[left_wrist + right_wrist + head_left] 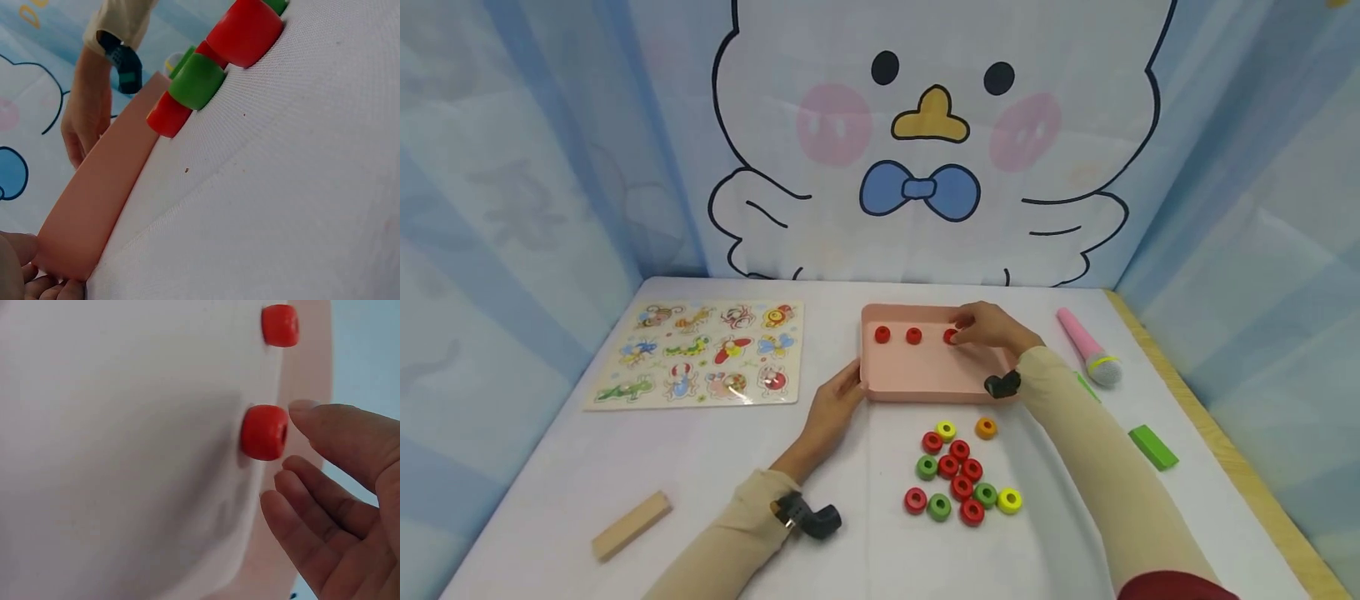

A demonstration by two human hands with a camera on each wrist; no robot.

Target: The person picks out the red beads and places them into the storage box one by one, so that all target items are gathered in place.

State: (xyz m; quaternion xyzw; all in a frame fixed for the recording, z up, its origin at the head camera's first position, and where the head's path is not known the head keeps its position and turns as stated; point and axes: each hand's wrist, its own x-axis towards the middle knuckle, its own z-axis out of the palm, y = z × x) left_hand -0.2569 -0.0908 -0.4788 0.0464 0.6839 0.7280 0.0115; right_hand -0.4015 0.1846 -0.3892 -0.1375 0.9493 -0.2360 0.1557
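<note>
Right grip point(992, 325): positioned over the far right part of the pink tray point(917, 371). Thumb point(344, 431) and fingers are parted, clasping nothing. The nearest red bead point(264, 432) sits just beside the thumb tip, on the tray floor along the far wall; whether the thumb touches it cannot be told. It is the rightmost of three red beads spaced in a row there; the middle bead point(913, 336) and left bead point(882, 334) lie apart from the grip.

Left grip point(831, 412): thumb and curled fingers hold the tray at its near left corner. The tray stands close to the far edge of the table point(550, 467), just right of that edge's middle.

Thirteen loose beads point(961, 487) lie on the table beyond the tray's near edge, on the wearer's side: seven red, three green, two yellow, one orange.

Remaining items: an insect picture board point(700, 354) at the table's far left corner; a wooden block point(632, 527) toward the left edge; a pink microphone point(1082, 337) near the far right corner; a green block point(1153, 447) near the right edge.
</note>
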